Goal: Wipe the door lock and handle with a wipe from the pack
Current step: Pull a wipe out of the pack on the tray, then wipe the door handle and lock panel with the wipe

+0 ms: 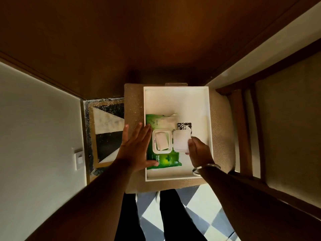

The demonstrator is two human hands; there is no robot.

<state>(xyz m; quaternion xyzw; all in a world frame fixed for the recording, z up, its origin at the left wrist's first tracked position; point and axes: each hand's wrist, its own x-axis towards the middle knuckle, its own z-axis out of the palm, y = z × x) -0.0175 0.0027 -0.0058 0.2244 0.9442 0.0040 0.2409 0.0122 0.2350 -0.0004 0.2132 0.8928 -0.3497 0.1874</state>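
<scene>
A green pack of wipes (162,161) lies in a white tray (177,98) on a beige stool. Its white flip lid (180,140) is swung open to the right, and a folded white wipe (160,140) shows in the opening. My left hand (134,146) lies flat with fingers spread on the pack's left edge, holding it down. My right hand (198,151) pinches the right edge of the open lid. The brown wooden door (139,40) fills the upper view; its lock and handle are out of sight.
A black-and-white patterned card (185,126) peeks out from under the lid in the tray. A wooden chair with a beige seat (286,127) stands close on the right. A white wall with a switch plate (79,159) is on the left. My legs stand on checkered floor below.
</scene>
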